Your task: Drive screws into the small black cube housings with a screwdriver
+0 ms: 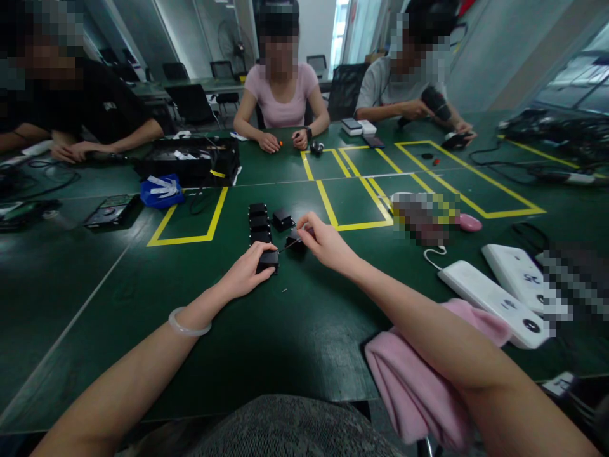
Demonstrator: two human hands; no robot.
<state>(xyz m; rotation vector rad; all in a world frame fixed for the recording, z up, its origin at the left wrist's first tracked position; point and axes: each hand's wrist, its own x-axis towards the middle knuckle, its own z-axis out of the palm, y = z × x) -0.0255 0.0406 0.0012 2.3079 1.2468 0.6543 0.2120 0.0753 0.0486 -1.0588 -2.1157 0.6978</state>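
My left hand (248, 270) is closed around a small black box (269, 259), steadying it on the green table. In my right hand (323, 241) is a slim screwdriver (288, 245), pinched between the fingers. Its thin shaft points left, with the tip at the right side of the held box. Beyond my left hand runs a row of similar black boxes (258, 222). Another black box (283, 219) sits just right of that row, and one more black box (295, 240) lies partly hidden behind my right fingers. A tiny screw (284, 290) lies on the tabletop nearer me.
Yellow tape (361, 225) marks rectangles on the table. White power banks (490, 301) and a pink cloth (413, 374) lie to the right. At left are a blue pouch (162, 192), a hard drive (113, 211) and a black bin (190, 162). Three people sit across the table.
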